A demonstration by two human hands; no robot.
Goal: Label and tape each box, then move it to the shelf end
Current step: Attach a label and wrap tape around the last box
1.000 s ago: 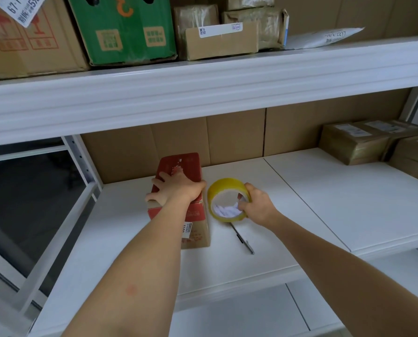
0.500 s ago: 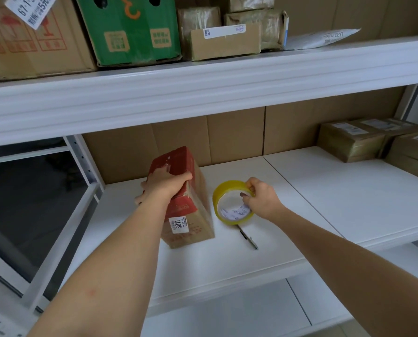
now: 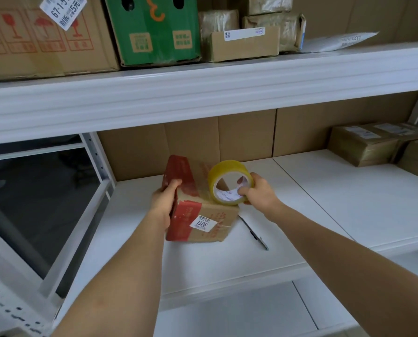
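A red and brown cardboard box (image 3: 203,222) stands tilted on the white shelf (image 3: 227,259), with a small white label reading 3011 (image 3: 203,224) on its near face. My left hand (image 3: 165,199) grips the box's left side. My right hand (image 3: 257,193) holds a yellow roll of tape (image 3: 228,182) against the box's upper right edge, fingers through the core.
A pen or small knife (image 3: 254,233) lies on the shelf right of the box. Several taped brown parcels (image 3: 363,144) sit at the shelf's right end. The upper shelf (image 3: 203,86) carries large cartons, a green box (image 3: 154,30) and small parcels. An open metal frame (image 3: 100,166) stands left.
My left hand has tipped the box up and turned it, so the labelled face points at me. My right hand lifted the tape roll from the shelf onto the box.
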